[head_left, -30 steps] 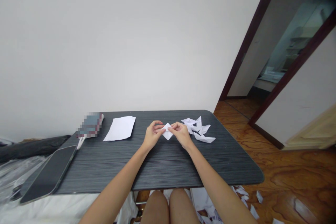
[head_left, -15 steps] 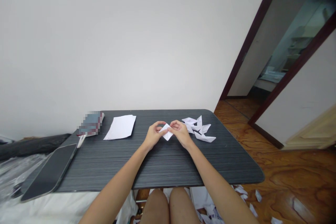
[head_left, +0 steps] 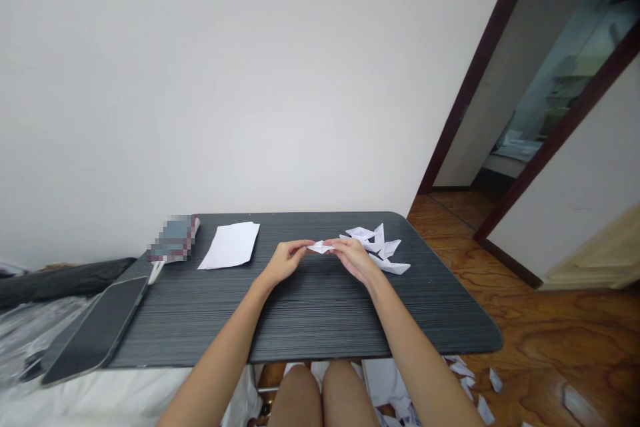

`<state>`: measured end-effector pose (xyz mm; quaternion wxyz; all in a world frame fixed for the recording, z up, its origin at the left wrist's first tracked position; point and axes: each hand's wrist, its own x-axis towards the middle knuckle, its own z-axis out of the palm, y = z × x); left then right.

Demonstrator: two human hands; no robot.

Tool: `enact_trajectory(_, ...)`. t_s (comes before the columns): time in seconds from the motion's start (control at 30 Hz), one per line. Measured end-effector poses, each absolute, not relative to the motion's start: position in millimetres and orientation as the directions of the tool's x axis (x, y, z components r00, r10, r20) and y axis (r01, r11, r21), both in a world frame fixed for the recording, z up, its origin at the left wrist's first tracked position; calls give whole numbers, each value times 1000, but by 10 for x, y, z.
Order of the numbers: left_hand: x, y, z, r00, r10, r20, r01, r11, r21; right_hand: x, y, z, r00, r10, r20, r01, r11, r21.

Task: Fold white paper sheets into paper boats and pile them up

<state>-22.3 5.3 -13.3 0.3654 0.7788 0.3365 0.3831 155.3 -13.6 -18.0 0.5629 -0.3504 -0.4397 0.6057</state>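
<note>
A small folded white paper boat (head_left: 320, 247) is held just above the dark table between my two hands. My left hand (head_left: 286, 260) pinches its left tip between thumb and fingers. Its right end is gripped by my right hand (head_left: 354, 257), whose fingers partly cover that side. Several finished-looking paper boats (head_left: 393, 265) lie in a loose heap right beside my right hand. To the left of my left hand rests a stack of white paper sheets (head_left: 230, 245).
The dark striped table (head_left: 320, 327) stands against a white wall. At its left are a blurred-out book-like item (head_left: 174, 238) and a large dark tablet (head_left: 97, 330) over the edge. Folded paper pieces (head_left: 463, 368) litter the wooden floor (head_left: 560, 327) at lower right.
My hands have moved apart. The paper between them has gone from an upright diamond to a flatter, wider boat shape, held at its two ends.
</note>
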Motion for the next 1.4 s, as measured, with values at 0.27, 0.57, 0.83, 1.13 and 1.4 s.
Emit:
enact_trajectory(0.27, -229, -28, -81, 529, 755, 388, 374, -618, 692, 1482, -195, -216, -229, 965, 130, -49, 122, -991)
enact_trajectory(0.57, -197, -6, -79, 554, 817, 160, 21, -206, 978, 1497, -221, -174, -328, 929, 172, -168, 121, -978)
enact_trajectory(0.83, -225, -35, -19, 512, 835, 200, -144, -146, 979, 1511, -267, -74, -302, 938, 172, -369, 51, -928)
enact_trajectory(1.13, -205, -60, -35, 532, 833, 156, -371, 64, 926, 1517, -305, -64, -355, 913, 203, -423, 38, -905)
enact_trajectory(1.4, -173, -52, -69, 528, 839, 131, -390, 102, 915, 1477, -280, -125, -334, 928, 166, -423, 10, -906)
